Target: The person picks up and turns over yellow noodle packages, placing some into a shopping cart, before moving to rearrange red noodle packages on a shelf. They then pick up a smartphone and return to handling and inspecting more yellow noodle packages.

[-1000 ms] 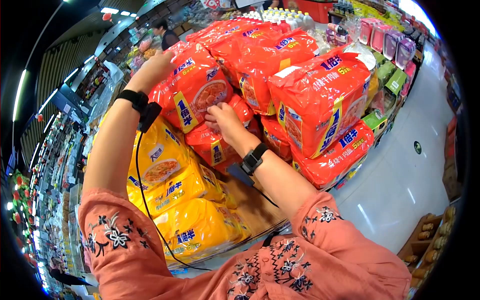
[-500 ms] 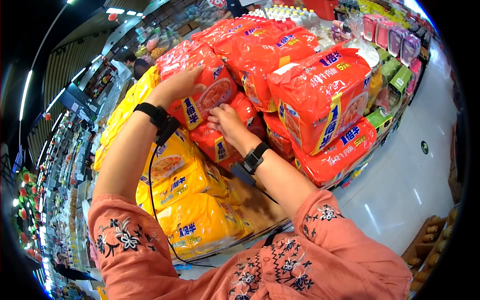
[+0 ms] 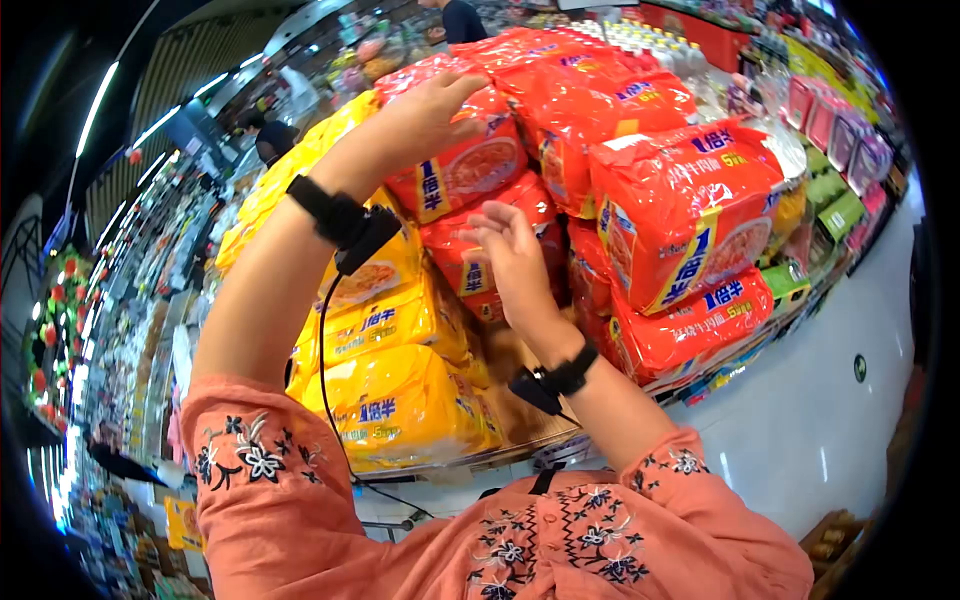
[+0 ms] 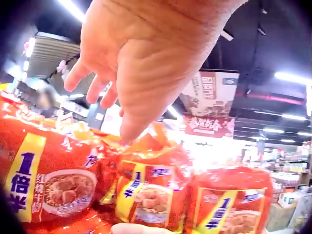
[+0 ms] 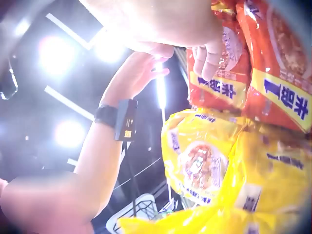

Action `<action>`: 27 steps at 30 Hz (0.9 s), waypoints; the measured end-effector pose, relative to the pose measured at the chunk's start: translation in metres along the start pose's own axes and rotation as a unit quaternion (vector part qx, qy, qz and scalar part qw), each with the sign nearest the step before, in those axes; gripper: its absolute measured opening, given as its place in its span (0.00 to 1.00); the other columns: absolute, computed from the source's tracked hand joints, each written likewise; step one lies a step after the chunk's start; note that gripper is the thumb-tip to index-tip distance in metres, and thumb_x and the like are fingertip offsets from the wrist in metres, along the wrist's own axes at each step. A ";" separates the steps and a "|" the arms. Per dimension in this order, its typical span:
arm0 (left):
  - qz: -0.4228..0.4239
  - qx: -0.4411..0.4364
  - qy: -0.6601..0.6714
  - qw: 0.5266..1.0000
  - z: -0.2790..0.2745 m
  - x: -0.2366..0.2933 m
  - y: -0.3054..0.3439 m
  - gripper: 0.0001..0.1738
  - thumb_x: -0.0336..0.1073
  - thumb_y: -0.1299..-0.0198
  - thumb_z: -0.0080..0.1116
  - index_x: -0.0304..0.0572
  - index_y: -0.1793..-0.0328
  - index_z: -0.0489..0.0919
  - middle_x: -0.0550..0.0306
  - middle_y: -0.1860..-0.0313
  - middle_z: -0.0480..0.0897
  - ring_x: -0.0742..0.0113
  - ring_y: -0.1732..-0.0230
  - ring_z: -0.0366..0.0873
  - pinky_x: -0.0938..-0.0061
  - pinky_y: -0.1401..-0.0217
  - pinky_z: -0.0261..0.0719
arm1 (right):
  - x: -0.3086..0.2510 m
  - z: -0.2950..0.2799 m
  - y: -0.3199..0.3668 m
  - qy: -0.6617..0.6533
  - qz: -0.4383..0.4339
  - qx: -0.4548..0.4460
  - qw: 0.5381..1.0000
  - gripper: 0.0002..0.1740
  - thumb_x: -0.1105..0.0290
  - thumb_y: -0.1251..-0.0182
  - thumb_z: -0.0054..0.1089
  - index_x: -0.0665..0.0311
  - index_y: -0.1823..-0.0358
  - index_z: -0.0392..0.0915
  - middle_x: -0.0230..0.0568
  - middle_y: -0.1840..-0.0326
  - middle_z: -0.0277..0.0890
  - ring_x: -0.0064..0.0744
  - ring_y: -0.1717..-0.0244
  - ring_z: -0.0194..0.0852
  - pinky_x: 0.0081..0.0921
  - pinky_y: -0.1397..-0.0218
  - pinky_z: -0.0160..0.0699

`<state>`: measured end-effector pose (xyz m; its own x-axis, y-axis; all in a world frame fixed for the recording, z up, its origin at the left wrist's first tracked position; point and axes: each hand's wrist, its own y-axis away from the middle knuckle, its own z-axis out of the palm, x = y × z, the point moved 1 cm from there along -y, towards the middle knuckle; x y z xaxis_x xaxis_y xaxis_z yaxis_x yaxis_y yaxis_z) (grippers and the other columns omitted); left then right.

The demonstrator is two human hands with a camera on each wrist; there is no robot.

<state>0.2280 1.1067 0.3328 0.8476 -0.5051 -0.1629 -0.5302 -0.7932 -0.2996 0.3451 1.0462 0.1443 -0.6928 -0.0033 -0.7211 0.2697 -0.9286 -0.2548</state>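
Note:
My left hand (image 3: 425,120) is raised over the upper left red noodle multipack (image 3: 480,165), its fingers extended and holding nothing. In the left wrist view the palm and fingers (image 4: 100,87) hang above a row of red packs. My right hand (image 3: 515,260), fingers loosely bent and holding nothing, is in front of the lower red noodle multipack (image 3: 540,205) and overlaps it in the head view. The upper pack sits on this lower one, with its picture of a noodle bowl facing me. Part of its top is hidden behind my left hand.
Yellow noodle multipacks (image 3: 400,405) are stacked at the left on a wooden display board (image 3: 510,360). More red multipacks (image 3: 690,215) stand to the right and behind. White bottles (image 3: 650,45) are at the back. A shiny floor (image 3: 790,390) runs along the right.
My left hand has come off the far left side of the upper red pack and moved right, over its top. My right hand has drawn back from the lower pack, fingers loosening. The view has shifted.

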 end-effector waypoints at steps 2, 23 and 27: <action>0.004 0.019 0.002 1.000 -0.034 0.045 0.020 0.31 0.45 0.32 0.61 0.45 0.26 0.68 0.37 0.34 0.74 0.40 0.35 0.74 0.57 0.35 0.74 | -0.013 -0.001 0.024 -0.003 0.001 -0.042 0.999 0.19 0.74 0.26 0.49 0.70 0.38 0.64 0.47 0.42 0.72 0.34 0.47 0.79 0.28 0.47 0.81; -0.572 0.207 0.327 0.723 0.013 0.269 0.410 0.16 0.33 0.27 0.55 0.34 0.37 0.78 0.55 0.55 0.88 0.76 0.54 0.81 0.81 0.53 0.76 | -0.003 0.024 0.189 0.128 0.335 -0.498 0.790 0.17 0.66 0.25 0.56 0.69 0.42 0.73 0.38 0.53 0.79 0.22 0.56 0.79 0.20 0.50 0.79; -0.617 0.276 0.336 0.656 0.015 0.271 0.492 0.17 0.37 0.26 0.53 0.36 0.37 0.78 0.58 0.56 0.88 0.80 0.57 0.78 0.82 0.56 0.73 | 0.055 0.076 0.235 0.179 0.387 -0.548 0.720 0.18 0.65 0.26 0.57 0.68 0.42 0.73 0.36 0.54 0.79 0.22 0.57 0.79 0.22 0.51 0.79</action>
<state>0.1970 0.5853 0.1272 0.3249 0.2226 0.9192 0.7959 -0.5894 -0.1386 0.3195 0.7993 0.0933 0.1121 -0.0840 -0.9901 0.9838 0.1497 0.0987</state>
